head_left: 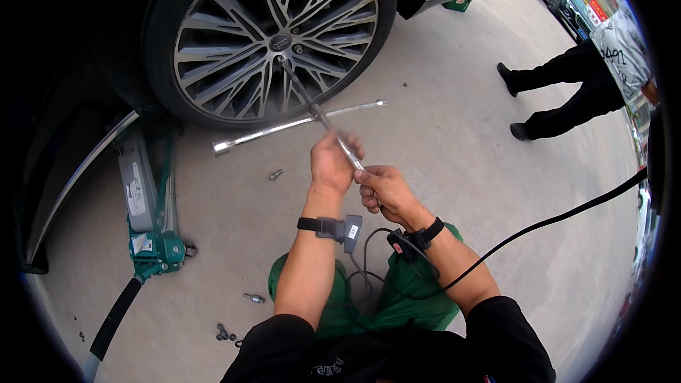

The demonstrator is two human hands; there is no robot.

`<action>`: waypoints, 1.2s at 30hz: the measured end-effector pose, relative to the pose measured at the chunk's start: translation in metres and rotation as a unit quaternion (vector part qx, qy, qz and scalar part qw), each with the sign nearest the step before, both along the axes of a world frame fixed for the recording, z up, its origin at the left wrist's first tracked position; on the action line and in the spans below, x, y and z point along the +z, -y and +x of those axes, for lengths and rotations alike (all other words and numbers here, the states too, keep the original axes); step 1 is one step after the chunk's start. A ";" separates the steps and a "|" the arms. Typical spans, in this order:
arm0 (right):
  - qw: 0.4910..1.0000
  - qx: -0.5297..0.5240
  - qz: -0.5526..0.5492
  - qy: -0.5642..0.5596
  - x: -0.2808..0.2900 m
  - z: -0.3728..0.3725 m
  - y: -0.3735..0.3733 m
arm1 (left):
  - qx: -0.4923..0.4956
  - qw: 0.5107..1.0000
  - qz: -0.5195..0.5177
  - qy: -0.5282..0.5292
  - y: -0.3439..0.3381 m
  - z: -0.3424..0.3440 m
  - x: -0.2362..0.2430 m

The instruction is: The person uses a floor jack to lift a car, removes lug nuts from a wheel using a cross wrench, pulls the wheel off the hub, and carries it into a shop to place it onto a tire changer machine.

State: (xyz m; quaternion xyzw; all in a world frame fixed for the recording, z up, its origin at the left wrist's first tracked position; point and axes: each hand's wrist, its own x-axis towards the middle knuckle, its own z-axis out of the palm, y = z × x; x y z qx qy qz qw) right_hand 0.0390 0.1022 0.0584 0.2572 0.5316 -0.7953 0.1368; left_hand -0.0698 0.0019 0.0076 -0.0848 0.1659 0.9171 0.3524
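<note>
Extending from near the centre of a black-tyred, silver multi-spoke wheel (280,42), a cross-shaped shiny metal wrench (316,114) is grasped at its near end by the right hand (389,190). Its shaft is flanked by the curled left hand (331,164); whether that is clenched cannot be told.

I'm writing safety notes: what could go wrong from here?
The cross wrench could slip off the wheel and jolt the right hand gripping its end. The bolt lying loose on the ground might get kicked away. The cable running off to the right might snag.
</note>
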 end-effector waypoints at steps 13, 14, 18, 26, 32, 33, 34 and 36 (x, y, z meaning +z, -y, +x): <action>0.974 0.024 -0.225 0.007 -0.034 -0.016 -0.009 | -0.002 1.000 -0.008 -0.023 0.003 -0.016 -0.012; 0.967 0.033 -0.251 0.013 -0.038 -0.017 -0.009 | -0.006 1.000 0.002 -0.029 0.005 -0.018 -0.016; 0.959 0.055 -0.277 0.024 -0.047 -0.024 -0.007 | -0.008 0.998 -0.032 -0.059 0.013 -0.019 -0.007; 0.860 0.073 0.496 -0.095 -0.031 -0.003 0.004 | -0.054 0.997 -0.021 -0.045 -0.001 -0.018 -0.023; 0.877 0.019 0.461 -0.137 -0.069 -0.031 0.010 | -0.084 0.994 0.044 -0.055 0.006 -0.035 -0.034; 0.926 0.007 0.356 -0.125 -0.055 -0.026 0.006 | -0.078 0.995 0.046 -0.046 0.007 -0.032 -0.031; 0.994 -0.019 0.067 -0.080 -0.042 -0.014 -0.001 | -0.077 0.995 0.043 -0.052 0.006 -0.031 -0.028; 0.982 -0.030 -0.182 -0.029 -0.037 -0.004 -0.005 | -0.080 0.994 0.038 -0.063 -0.001 -0.023 -0.017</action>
